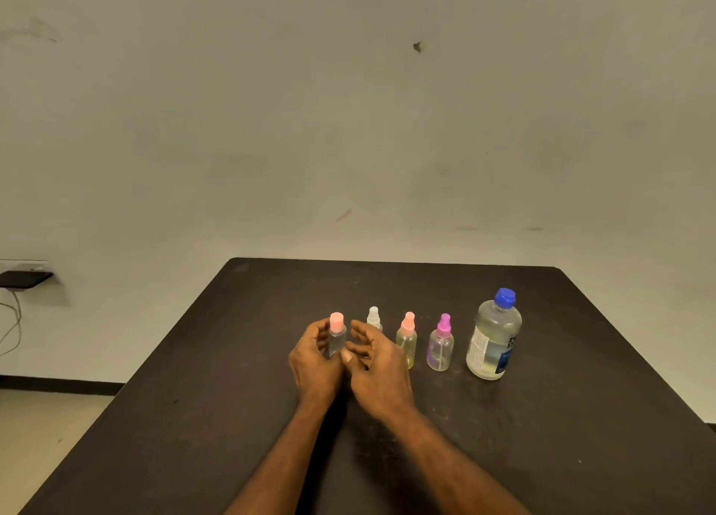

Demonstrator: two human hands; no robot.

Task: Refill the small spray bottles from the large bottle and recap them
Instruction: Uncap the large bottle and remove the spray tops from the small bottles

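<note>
While both forearms extend over the dark, matte table (542,437), my left hand (315,363) cups the leftmost small spray bottle (338,340), a clear, flat-sided plastic body with a smooth, cylindrical pale-pink cap. That grip is curled around the bottle's left side; whether the fingers press firmly on it I cannot tell. My right hand (377,359) sits just beside the same bottle on its right, fingers spread apart and bent, holding nothing.

Four small bottles stand upright in a row across the table. Partly hidden behind my right hand is the white-capped bottle (374,317), with a translucent stepped nozzle. Next to the right stands the yellow-tinted bottle (407,340), round-shouldered, with a salmon-pink sprayer top. Beyond it stands the clear rounded bottle (440,346), topped with a magenta sprayer; a thin dip tube shows through its wall.

At the right end of the row, near but not touching the others, stands the large bottle (494,336): clear plastic, cylindrical, with a ribbed blue screw cap in place, a printed label, and clear liquid inside.

The table surface is flat with rounded far corners and faint pale scuffs. Behind it rises a plain, lightly marked wall (348,127).
</note>
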